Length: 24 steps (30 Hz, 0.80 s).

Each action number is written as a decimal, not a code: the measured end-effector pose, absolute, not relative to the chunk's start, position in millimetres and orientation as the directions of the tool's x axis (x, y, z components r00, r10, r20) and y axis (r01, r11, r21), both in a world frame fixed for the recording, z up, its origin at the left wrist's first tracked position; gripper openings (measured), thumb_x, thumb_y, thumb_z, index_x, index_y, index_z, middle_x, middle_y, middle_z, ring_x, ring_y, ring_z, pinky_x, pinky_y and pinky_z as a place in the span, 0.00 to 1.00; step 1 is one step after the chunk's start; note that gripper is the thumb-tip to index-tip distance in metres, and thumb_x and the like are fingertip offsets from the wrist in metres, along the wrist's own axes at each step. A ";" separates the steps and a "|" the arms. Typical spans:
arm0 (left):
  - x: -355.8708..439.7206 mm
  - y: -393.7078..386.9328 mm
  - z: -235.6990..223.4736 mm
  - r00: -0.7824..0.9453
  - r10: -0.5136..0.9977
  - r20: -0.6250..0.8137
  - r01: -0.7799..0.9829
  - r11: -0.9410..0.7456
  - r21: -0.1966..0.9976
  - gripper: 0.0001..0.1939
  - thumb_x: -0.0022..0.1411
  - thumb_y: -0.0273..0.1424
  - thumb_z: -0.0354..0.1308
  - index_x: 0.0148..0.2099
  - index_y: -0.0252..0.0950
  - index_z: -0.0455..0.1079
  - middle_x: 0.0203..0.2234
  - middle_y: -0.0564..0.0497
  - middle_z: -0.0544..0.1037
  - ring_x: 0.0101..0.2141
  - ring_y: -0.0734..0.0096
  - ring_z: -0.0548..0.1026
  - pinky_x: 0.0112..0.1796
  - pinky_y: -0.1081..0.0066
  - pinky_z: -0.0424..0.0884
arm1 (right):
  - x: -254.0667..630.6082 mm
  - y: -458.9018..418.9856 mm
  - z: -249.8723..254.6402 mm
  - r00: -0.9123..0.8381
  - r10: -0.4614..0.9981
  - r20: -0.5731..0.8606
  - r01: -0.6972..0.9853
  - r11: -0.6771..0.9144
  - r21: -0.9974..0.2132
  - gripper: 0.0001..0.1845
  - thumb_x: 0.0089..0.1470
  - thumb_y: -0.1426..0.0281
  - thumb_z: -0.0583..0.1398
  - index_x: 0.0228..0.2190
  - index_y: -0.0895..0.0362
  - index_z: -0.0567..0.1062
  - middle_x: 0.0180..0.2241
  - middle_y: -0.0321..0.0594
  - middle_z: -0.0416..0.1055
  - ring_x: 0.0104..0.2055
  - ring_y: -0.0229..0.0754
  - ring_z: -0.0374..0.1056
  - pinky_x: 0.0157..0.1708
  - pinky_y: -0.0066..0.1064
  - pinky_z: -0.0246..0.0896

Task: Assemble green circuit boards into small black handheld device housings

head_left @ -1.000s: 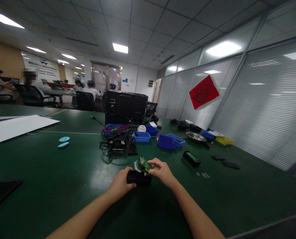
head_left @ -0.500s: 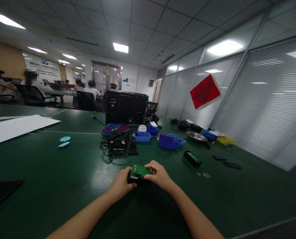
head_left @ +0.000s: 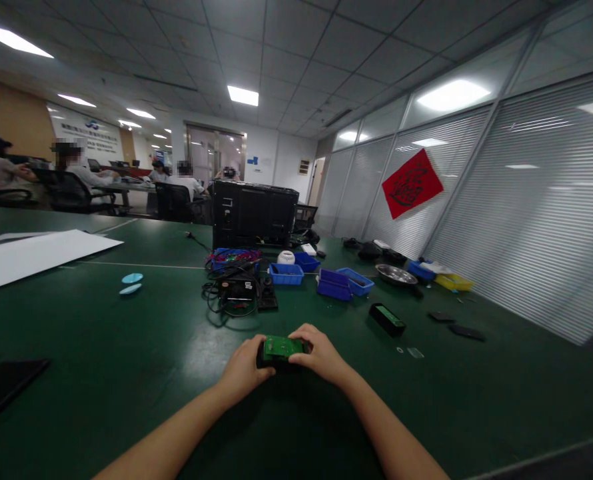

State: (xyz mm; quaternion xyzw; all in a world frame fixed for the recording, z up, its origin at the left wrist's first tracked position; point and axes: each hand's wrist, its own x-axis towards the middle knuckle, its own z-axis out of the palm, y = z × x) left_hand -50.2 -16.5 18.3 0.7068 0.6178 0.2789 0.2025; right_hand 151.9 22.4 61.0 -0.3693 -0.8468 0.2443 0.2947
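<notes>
My left hand [head_left: 243, 369] is closed around the left end of a black plastic case [head_left: 287, 366] just above the green table. A green circuit board [head_left: 280, 347] lies face up over the case's opening, close to level. Gripping the board's right end, my right hand [head_left: 321, 353] has thumb in front and fingers behind. Whether the board is fully seated cannot be seen, since my fingers cover both ends. A second black case [head_left: 386, 319] with a green board inside lies to the right, apart from both hands.
Beyond my hands are a black device with tangled cables [head_left: 236, 290], blue bins [head_left: 286, 274], a purple-blue bin [head_left: 334, 285] and a metal bowl [head_left: 395, 275]. Flat black pieces [head_left: 466, 332] and a clear piece [head_left: 415, 353] lie right. Light blue shells [head_left: 132, 278] and a white sheet [head_left: 41, 257] are left.
The circuit board was tilted up above the case with its underside parts showing. My right hand has lowered and levelled it onto the case. My left hand has kept its hold.
</notes>
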 end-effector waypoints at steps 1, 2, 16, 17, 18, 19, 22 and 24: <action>-50.4 -16.1 17.5 0.082 0.986 0.149 0.759 -0.158 0.631 0.27 0.42 0.32 0.62 0.47 0.39 0.61 0.40 0.50 0.71 0.41 0.66 0.68 0.41 0.72 0.60 | 152.0 22.8 60.3 -0.558 0.765 0.322 0.483 0.615 -0.623 0.18 0.38 0.67 0.66 0.36 0.55 0.73 0.35 0.38 0.65 0.38 0.40 0.60 0.38 0.31 0.55; -50.7 -15.8 16.5 0.083 0.984 0.157 0.757 -0.165 0.632 0.28 0.42 0.32 0.62 0.47 0.39 0.61 0.40 0.50 0.71 0.41 0.66 0.68 0.41 0.72 0.60 | 152.1 23.2 59.5 -0.563 0.761 0.323 0.489 0.621 -0.613 0.19 0.38 0.66 0.66 0.36 0.55 0.73 0.35 0.38 0.65 0.39 0.40 0.60 0.39 0.32 0.55; -52.1 -15.1 12.4 0.094 0.976 0.199 0.732 -0.203 0.650 0.27 0.41 0.30 0.63 0.46 0.41 0.61 0.38 0.51 0.71 0.40 0.66 0.69 0.40 0.70 0.62 | 152.1 22.7 56.8 -0.610 0.751 0.255 0.537 0.627 -0.564 0.19 0.42 0.64 0.63 0.39 0.54 0.73 0.38 0.40 0.67 0.41 0.42 0.60 0.43 0.34 0.54; -52.1 -14.9 11.8 0.095 0.974 0.203 0.724 -0.208 0.658 0.28 0.41 0.29 0.62 0.47 0.41 0.61 0.39 0.51 0.71 0.41 0.66 0.69 0.41 0.70 0.62 | 152.5 22.3 57.7 -0.613 0.750 0.250 0.538 0.627 -0.564 0.19 0.42 0.64 0.63 0.39 0.54 0.73 0.38 0.40 0.67 0.42 0.42 0.60 0.43 0.34 0.54; -52.2 -14.5 11.0 0.096 0.972 0.215 0.712 -0.219 0.667 0.28 0.41 0.29 0.62 0.48 0.41 0.61 0.41 0.51 0.71 0.42 0.66 0.69 0.42 0.70 0.62 | 152.8 21.9 58.4 -0.616 0.750 0.242 0.538 0.625 -0.565 0.20 0.42 0.63 0.63 0.40 0.54 0.72 0.38 0.40 0.68 0.42 0.42 0.60 0.44 0.35 0.54; -52.4 -13.9 9.8 0.091 0.968 0.234 0.698 -0.229 0.678 0.29 0.42 0.28 0.61 0.49 0.40 0.60 0.42 0.50 0.70 0.44 0.66 0.68 0.44 0.69 0.61 | 153.0 21.6 58.7 -0.620 0.750 0.231 0.538 0.620 -0.570 0.21 0.42 0.63 0.63 0.41 0.54 0.72 0.38 0.39 0.67 0.42 0.42 0.60 0.44 0.35 0.54; -54.0 -10.4 5.5 0.025 0.959 0.283 0.665 -0.227 0.711 0.30 0.44 0.25 0.59 0.51 0.38 0.58 0.45 0.49 0.69 0.46 0.67 0.67 0.47 0.69 0.60 | 152.2 21.5 55.9 -0.618 0.766 0.180 0.521 0.570 -0.635 0.24 0.41 0.62 0.64 0.42 0.54 0.70 0.38 0.39 0.67 0.39 0.41 0.62 0.39 0.33 0.57; -55.6 -7.7 3.1 -0.037 0.956 0.290 0.658 -0.195 0.727 0.28 0.46 0.24 0.57 0.51 0.38 0.58 0.43 0.49 0.69 0.44 0.68 0.68 0.46 0.68 0.61 | 150.0 22.1 50.8 -0.610 0.785 0.103 0.466 0.460 -0.756 0.25 0.43 0.60 0.62 0.44 0.55 0.69 0.36 0.39 0.66 0.33 0.38 0.64 0.32 0.31 0.60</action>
